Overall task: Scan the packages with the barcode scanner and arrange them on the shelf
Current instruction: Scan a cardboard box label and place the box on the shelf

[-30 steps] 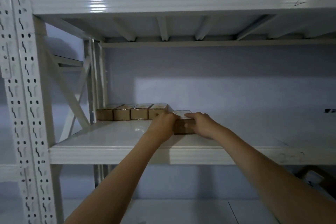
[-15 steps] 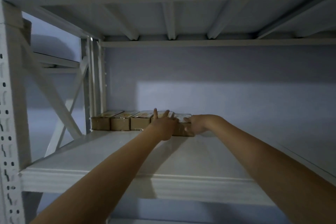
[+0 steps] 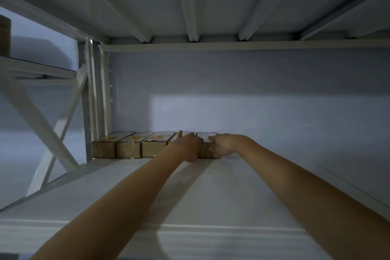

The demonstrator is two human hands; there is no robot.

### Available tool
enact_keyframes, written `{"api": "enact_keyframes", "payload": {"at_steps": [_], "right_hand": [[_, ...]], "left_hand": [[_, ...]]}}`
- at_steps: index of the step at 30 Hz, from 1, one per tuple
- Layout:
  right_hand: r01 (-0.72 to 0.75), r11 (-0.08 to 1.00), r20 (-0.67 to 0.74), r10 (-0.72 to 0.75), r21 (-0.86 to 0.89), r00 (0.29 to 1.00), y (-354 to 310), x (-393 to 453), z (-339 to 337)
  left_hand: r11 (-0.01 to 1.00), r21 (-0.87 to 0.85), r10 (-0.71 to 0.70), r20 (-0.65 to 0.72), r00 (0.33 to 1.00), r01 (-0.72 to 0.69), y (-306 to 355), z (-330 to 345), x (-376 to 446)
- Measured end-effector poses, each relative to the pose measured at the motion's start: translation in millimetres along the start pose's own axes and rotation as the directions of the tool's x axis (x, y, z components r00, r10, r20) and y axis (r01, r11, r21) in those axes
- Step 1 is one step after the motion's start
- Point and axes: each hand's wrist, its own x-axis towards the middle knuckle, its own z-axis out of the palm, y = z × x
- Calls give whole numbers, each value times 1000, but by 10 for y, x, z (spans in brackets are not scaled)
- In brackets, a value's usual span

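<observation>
Your arms are bare the whole way up to the bottom edge of the shot, so you've got no sleeves, no gloves and no watch or band at either wrist. Your left hand [image 3: 187, 146] and right hand [image 3: 221, 145] are bare too, with no rings that I can make out in this dim light. Your forearms look long and slim, stretched by the wide lens.

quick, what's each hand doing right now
Left hand: curled, pressed against the rightmost package in the row, whether gripping it cannot be told.
Right hand: curled against the same package's right side, grip unclear.
</observation>
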Motion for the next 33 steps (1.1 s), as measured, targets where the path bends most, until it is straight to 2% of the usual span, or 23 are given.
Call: {"api": "enact_keyframes", "payload": {"at_steps": [4, 7, 10, 13, 16, 19, 24, 28, 33], "right_hand": [[1, 998, -24, 1, 56, 1000, 13, 19, 52], [12, 992, -72, -3, 122, 997, -11, -11, 75], [-37, 985, -23, 42, 170, 999, -54, -112, 81], [-103, 962, -51, 120, 253, 992, -58, -278, 49], [-95, 936, -135, 148, 338, 980, 30, -518, -34], [-105, 906, -218, 209, 410, 953, 220, -793, -71], [-148, 845, -298, 338, 515, 892, 737, -1498, 85], [-205, 808, -327, 436, 552, 838, 1266, -2334, 295], [-272, 782, -382, 536, 561, 753, 1913, -3267, 461]], "left_hand": [[1000, -9, -15, -31, 999, 15, 37, -7, 37], [996, -77, -57, -43, 997, 54, 57, 14, 18], [985, -153, -90, -48, 995, 81, 34, 68, -26], [976, -180, -125, -27, 992, 118, 21, 27, -106], [950, -295, -142, -116, 983, 103, 189, -212, -198], [915, -402, -76, -210, 975, -15, 556, -412, -283], [826, -540, 31, -243, 970, -161, 1344, -507, -398], [695, -689, 36, -250, 967, -204, 2087, -562, -624], [538, -774, -2, -396, 918, -333, 3058, -707, -1026]]}}
